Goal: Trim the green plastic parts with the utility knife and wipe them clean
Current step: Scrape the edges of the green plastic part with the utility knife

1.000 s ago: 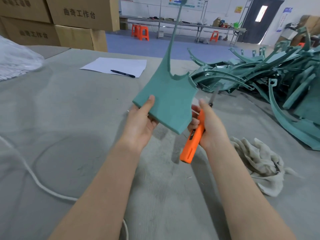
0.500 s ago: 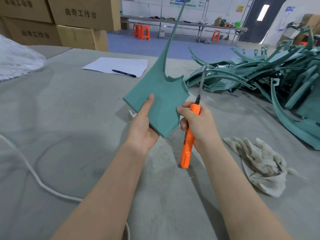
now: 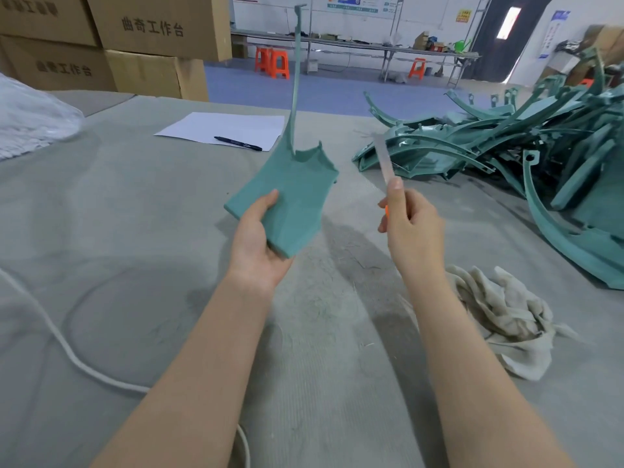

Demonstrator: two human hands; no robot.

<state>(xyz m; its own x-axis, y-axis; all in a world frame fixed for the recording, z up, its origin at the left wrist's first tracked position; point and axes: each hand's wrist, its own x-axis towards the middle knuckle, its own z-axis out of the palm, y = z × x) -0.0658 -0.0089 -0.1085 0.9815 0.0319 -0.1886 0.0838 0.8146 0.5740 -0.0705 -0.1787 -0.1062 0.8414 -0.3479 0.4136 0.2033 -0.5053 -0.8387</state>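
Note:
My left hand [image 3: 258, 241] grips the lower corner of a green plastic part [image 3: 290, 190], a flat panel with a thin stem rising from it, held tilted above the table. My right hand [image 3: 410, 224] grips the orange utility knife [image 3: 385, 163]; its blade points up and away and is blurred, and only a sliver of the orange handle shows beside my fingers. The blade stands clear of the part, to its right. A crumpled beige cloth [image 3: 503, 319] lies on the table to the right of my right forearm.
A heap of green plastic parts [image 3: 506, 146] covers the table's right side. A white sheet [image 3: 226, 130] with a black pen [image 3: 238, 143] lies at the back. A white cord [image 3: 67, 352] runs along the left. Cardboard boxes [image 3: 152, 38] stand at back left.
My right hand has pulled the knife away from the part's edge, to the right, and turned so the handle is mostly hidden. My left hand has tilted the part leftward and lower.

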